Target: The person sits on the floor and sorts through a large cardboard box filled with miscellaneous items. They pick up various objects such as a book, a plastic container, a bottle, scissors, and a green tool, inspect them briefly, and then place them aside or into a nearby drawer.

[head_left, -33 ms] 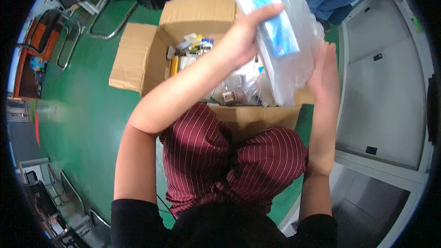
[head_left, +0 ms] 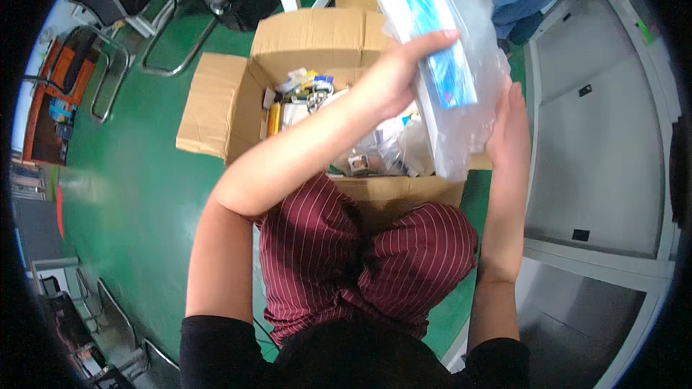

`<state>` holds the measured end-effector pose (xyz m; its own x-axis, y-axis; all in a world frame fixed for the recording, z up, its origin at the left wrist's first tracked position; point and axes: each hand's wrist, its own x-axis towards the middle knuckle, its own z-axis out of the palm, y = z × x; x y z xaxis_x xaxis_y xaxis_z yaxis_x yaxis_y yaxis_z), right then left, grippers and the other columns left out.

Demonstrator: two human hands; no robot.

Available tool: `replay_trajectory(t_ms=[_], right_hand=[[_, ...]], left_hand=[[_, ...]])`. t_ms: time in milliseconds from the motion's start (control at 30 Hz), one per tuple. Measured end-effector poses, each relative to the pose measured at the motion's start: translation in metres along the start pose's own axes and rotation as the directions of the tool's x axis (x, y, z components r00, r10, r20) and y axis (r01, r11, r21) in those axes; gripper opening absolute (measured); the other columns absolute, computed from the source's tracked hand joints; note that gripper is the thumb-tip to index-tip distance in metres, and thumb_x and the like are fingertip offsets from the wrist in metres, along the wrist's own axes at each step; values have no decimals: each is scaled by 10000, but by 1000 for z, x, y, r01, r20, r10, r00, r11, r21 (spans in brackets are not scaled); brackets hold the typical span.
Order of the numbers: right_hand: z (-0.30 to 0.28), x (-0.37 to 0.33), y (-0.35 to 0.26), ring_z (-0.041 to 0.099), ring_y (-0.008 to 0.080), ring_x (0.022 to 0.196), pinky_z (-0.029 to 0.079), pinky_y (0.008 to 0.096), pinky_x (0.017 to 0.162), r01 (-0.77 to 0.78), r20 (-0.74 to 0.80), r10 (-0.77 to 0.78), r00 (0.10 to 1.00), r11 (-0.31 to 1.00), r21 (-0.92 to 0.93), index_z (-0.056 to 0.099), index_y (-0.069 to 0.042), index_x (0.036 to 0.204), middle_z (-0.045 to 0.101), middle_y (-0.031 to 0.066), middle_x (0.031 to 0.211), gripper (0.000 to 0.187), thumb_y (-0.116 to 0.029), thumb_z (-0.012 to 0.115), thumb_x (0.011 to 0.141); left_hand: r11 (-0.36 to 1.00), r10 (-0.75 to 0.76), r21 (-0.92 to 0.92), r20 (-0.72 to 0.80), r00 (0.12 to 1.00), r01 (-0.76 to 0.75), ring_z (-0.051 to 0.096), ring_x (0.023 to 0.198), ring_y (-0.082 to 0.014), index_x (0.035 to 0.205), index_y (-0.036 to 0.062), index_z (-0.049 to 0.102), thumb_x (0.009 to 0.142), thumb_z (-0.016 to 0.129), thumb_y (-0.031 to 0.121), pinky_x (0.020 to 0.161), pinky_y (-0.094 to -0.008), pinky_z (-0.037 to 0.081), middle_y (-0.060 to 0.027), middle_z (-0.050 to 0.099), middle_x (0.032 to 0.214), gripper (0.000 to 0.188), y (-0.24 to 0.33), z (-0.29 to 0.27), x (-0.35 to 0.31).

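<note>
One clear plastic bag point(head_left: 486, 43) with one blue-and-white packet point(head_left: 448, 79) is over the right part of one open cardboard box point(head_left: 310, 34). My left hand point(head_left: 405, 75) clasps it, thumb across the front; my right hand point(head_left: 509, 128), nearly flat, lies against its right side.

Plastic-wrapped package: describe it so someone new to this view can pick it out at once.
Find the open cardboard box beyond the striped maroon trousers. Over its right side, between the left hand and the right hand, is the plastic-wrapped package. Unlike the smaller items in the box, it is held up, with a long bright blue panel on white under clear plastic.
</note>
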<state>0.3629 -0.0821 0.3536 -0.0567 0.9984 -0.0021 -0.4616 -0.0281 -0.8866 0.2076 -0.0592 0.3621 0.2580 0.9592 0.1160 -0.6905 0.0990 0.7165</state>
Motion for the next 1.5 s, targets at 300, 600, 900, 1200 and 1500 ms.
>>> replay_trajectory(t_ms=[300,600,900,1200,1500], right_hand=[[-34,-12,-71,462,242,994,386,370,838,571,-227,-547,806,819,56,336,8,1140,436,183,1130,409,-61,478,763],[-46,1,-89,343,264,1116,300,363,908,461,-111,-475,873,878,-129,246,7,1228,356,156,1215,659,-411,489,781],[-100,13,-72,497,161,867,362,287,813,50,-537,-522,663,746,-664,450,27,1072,534,73,932,548,-416,528,759],[-6,-10,-108,382,208,1084,317,317,883,446,283,-354,892,572,-689,264,-41,1252,383,127,1199,763,-118,677,615],[-41,12,-97,474,202,966,382,310,830,157,76,-141,987,949,-274,278,-19,1224,455,119,1070,693,-51,614,619]], left_hand=[[998,11,-69,27,1000,-9,497,841,-151,1037,8,406,708,603,137,736,-288,414,-59,507,888,404,-17,41,15],[998,39,48,150,988,-46,487,879,-155,1074,14,394,718,590,201,760,-303,406,-60,499,946,448,-30,100,48],[966,-126,-198,211,969,168,498,887,-175,1086,14,384,726,582,213,770,-309,415,-76,499,960,457,-23,92,41],[993,66,90,162,985,-81,488,897,-163,1087,-12,367,691,624,133,765,-272,404,-102,486,986,494,-21,97,48],[891,-41,448,246,968,-77,467,948,-177,1152,-4,325,763,550,357,801,-292,383,-126,474,1035,576,-29,94,75]])
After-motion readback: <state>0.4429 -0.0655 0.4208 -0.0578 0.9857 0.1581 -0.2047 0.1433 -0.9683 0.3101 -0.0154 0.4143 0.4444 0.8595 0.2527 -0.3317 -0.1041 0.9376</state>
